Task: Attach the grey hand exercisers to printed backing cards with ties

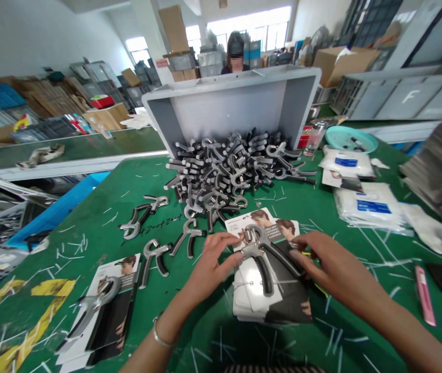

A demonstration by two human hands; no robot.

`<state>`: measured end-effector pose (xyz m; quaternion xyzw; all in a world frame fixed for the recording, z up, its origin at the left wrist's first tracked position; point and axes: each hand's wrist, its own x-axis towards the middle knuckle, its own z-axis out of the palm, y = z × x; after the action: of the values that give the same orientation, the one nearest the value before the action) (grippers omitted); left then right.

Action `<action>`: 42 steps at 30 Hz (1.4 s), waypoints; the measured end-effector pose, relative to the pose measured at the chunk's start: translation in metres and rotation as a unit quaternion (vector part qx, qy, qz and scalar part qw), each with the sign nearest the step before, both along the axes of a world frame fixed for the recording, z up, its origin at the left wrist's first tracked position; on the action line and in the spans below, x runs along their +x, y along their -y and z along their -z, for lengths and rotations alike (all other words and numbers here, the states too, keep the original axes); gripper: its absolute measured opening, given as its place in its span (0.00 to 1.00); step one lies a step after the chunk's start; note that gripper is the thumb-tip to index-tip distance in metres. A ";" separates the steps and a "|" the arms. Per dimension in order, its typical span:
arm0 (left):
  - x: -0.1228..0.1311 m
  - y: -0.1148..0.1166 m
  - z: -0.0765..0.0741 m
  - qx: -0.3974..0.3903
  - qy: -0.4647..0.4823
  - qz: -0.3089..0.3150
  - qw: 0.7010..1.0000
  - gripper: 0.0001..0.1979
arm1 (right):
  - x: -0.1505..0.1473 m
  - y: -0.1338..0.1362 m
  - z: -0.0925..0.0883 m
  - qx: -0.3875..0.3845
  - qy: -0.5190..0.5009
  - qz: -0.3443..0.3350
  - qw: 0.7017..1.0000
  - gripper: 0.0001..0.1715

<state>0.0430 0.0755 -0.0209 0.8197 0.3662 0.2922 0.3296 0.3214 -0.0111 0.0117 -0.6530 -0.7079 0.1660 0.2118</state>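
Observation:
A grey-and-black hand grip strengthener (262, 254) with a metal coil spring lies on a stack of printed cards (289, 305) in front of me. My left hand (213, 261) is at its left side, thumb and fingers closed about the edge of the grip. On the other side, my right hand (325, 259) has curled fingers, its thumb against the long black handle. Part of its grasp is hidden. At the lower left, another hand grip (102, 305) rests on a second card stack (128, 305). Several loose hand grips (154, 259) lie between the stacks and the pile.
A tipped grey crate (232, 106) spills a heap of hand grips (221, 171) onto the green table. To the right are bagged white packs (364, 204), a turquoise tray (351, 139) and a pink cutter (425, 295). White strips are scattered about. A person (236, 54) is behind the crate.

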 end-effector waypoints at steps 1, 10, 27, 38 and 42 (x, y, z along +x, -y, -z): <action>0.002 -0.003 -0.003 0.011 0.009 -0.007 1.000 0.12 | -0.003 -0.001 -0.001 0.021 0.008 -0.045 0.999 0.13; 0.046 -0.044 -0.024 0.192 -0.141 0.094 0.967 0.16 | -0.032 -0.009 0.004 0.043 0.008 -0.141 0.989 0.13; 0.059 -0.035 -0.048 0.156 -0.170 0.122 0.966 0.07 | -0.033 -0.006 0.025 0.099 -0.108 -0.077 0.986 0.04; 0.042 -0.018 -0.006 -0.003 0.075 0.051 0.996 0.04 | -0.033 -0.007 0.021 0.068 -0.106 -0.140 0.982 0.15; 0.045 -0.010 -0.005 -0.004 0.103 0.056 0.993 0.04 | -0.032 0.000 0.021 0.069 -0.069 -0.134 0.986 0.09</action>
<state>0.0884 0.0857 -0.0161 0.8035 0.2847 0.3543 0.3844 0.2899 -0.0108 -0.0089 -0.5234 -0.7823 0.1881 0.2803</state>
